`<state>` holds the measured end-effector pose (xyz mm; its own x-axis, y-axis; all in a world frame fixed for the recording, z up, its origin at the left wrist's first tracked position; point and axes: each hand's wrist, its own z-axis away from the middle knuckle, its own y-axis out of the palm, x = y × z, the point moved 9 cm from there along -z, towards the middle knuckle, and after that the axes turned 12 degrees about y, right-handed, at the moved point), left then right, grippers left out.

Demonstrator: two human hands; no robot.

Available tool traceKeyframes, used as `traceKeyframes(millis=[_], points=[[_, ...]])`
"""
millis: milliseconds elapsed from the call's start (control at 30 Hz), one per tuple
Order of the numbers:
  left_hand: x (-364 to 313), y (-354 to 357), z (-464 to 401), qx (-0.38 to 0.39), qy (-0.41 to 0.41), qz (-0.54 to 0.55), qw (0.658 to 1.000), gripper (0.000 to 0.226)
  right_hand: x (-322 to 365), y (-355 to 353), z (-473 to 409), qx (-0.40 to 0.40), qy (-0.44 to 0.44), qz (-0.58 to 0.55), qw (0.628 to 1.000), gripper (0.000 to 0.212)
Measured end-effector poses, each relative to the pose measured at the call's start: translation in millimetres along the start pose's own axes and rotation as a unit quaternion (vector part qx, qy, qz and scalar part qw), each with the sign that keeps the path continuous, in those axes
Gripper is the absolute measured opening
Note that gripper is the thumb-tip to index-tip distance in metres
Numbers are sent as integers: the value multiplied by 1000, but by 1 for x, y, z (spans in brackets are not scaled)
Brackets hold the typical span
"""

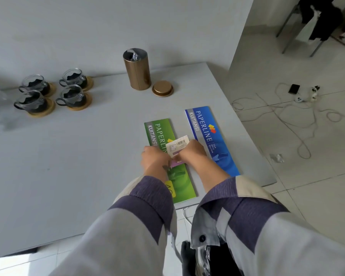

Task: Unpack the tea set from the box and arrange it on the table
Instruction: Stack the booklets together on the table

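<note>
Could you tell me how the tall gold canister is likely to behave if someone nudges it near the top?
The gold canister stands upright, tall and narrow, so it may tip easily. Its lid lies beside it, so contents could spill. Being round, it would probably roll across the table.

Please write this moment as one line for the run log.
left hand + right hand: hold small packet over green booklet | four cups on coasters, far left | tin open, lid beside

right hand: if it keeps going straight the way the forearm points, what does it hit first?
The right hand points up-left toward the far table. It already holds the small packet with the left hand. Beyond that, probably the green receipt book lying under it, then bare table; height is unclear.
</note>
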<state>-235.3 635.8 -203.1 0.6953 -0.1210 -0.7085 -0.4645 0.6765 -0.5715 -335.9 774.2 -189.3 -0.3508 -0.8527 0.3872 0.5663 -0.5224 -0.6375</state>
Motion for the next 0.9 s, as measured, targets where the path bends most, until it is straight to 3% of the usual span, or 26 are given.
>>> traceKeyframes(millis=[167, 333, 567, 667, 767, 900], points=[[5, -9, 4, -29, 25, 51, 998, 29, -2, 8, -2, 55, 26, -72, 996, 49], [5, -14, 12, -48, 32, 108, 992, 27, 2, 15, 4, 83, 13, -88, 993, 42], [7, -6, 15, -27, 13, 197, 980, 27, 19, 3, 26, 99, -68, -154, 981, 49], [-12, -3, 15, -11, 65, 159, 985, 24, 21, -18, 28, 79, -83, -193, 974, 58], [-41, 1, 9, 0, 140, 66, 988, 37, 20, -49, 22, 52, -86, -218, 971, 44], [-70, 26, -1, 82, 215, -56, 972, 52, 13, -83, -1, 25, -73, -215, 974, 37]])
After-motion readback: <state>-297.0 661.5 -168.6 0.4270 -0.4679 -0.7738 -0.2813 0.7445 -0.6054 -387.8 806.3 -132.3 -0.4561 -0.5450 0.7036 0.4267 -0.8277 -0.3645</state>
